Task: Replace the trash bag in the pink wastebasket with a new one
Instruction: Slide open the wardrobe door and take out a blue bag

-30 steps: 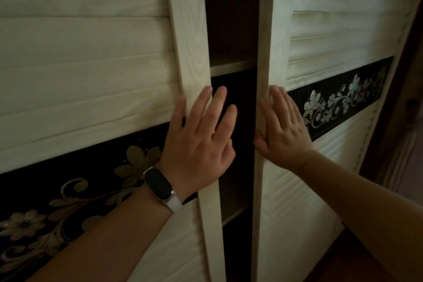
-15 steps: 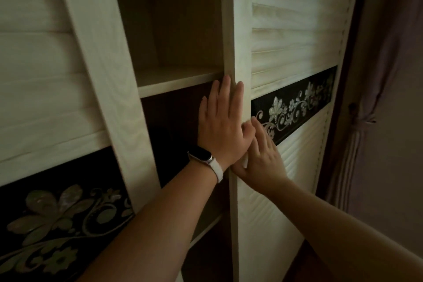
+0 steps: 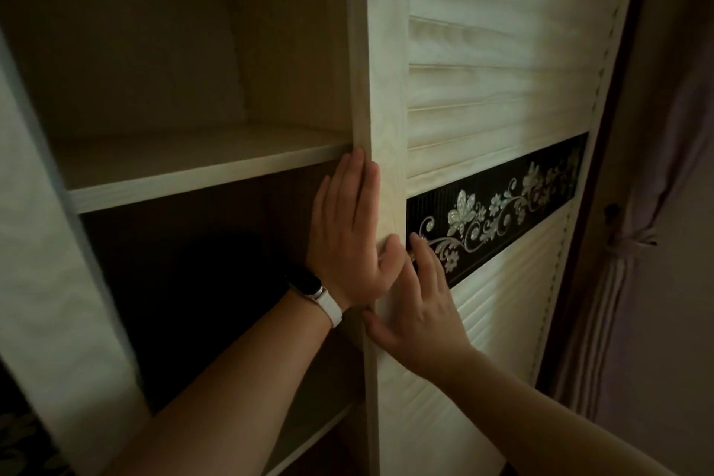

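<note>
Both hands lie flat against the upright edge of the louvred sliding door (image 3: 483,89), an edge running 12 to 6. The left hand (image 3: 349,240) has straight fingers on the stile; the right hand (image 3: 421,305), at its 5 o'clock, is spread on the panel. Neither holds anything. The open wardrobe bay lies at 9 o'clock, dark under its shelf (image 3: 193,170) — no pink wastebasket or trash bag shows. Toward 3 o'clock, little sliding room seems left.

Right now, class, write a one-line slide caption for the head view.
Left hand and right hand press flat against a louvred wardrobe door beside an open shelf.
</note>
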Motion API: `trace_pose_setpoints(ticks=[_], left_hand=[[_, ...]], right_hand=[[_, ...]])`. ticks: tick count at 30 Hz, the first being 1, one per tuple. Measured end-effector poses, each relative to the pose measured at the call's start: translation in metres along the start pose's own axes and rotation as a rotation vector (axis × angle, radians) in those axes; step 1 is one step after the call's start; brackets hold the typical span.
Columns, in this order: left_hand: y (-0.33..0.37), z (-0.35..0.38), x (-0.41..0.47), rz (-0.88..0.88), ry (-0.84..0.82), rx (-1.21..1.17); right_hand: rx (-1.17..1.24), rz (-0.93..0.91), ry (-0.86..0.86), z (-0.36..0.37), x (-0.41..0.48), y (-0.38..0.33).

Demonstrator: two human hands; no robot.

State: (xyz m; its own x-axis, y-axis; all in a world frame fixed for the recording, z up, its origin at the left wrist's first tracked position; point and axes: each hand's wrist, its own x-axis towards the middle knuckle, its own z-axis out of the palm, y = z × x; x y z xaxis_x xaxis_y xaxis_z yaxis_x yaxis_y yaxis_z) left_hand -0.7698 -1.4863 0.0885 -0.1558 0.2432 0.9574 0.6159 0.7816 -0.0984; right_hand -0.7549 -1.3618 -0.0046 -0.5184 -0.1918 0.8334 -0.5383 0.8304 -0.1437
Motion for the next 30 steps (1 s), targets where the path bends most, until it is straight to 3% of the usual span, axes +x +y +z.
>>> trace_pose_setpoints(ticks=[10, 21, 30], left_hand=[[0.014, 0.059, 0.018, -0.026, -0.028, -0.072], [0.006, 0.071, 0.02, -0.003, -0.018, -0.094], [0.009, 0.066, 0.017, -0.012, -0.033, -0.054]], right_hand=[[0.023, -0.025, -0.023, 0.001, 0.009, 0.076], [0.034, -0.073, 0.146, 0.024, 0.011, 0.082], [0.021, -0.041, 0.076, 0.021, 0.011, 0.084]])
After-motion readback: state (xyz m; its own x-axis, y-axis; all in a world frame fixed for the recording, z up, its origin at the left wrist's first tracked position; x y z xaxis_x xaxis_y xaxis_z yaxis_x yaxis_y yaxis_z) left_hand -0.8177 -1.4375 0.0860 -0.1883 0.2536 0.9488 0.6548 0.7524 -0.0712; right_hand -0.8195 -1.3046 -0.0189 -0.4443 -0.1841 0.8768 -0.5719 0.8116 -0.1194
